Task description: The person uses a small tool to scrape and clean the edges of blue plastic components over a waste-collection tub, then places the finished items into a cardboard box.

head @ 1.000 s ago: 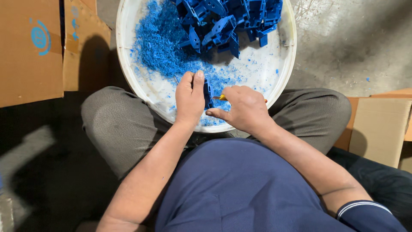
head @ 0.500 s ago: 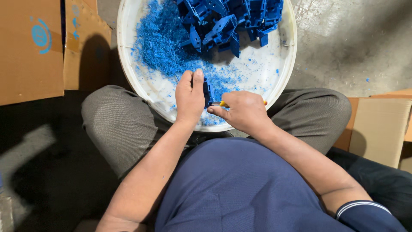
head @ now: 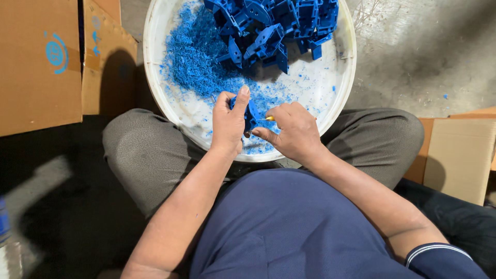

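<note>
Over the white tub's near rim [head: 206, 135], left hand [head: 227, 124] pinches a blue plastic part [head: 251, 112] upright; right hand [head: 292, 132], just beside it, grips what looks like a small yellow-handled blade [head: 269, 118] touching the part.

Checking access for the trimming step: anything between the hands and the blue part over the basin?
Nothing visible. The left hand already grips the blue part, and the right hand brings a small yellow-handled tool against it. The pile of blue parts and shavings lie farther back in the white basin.
</note>
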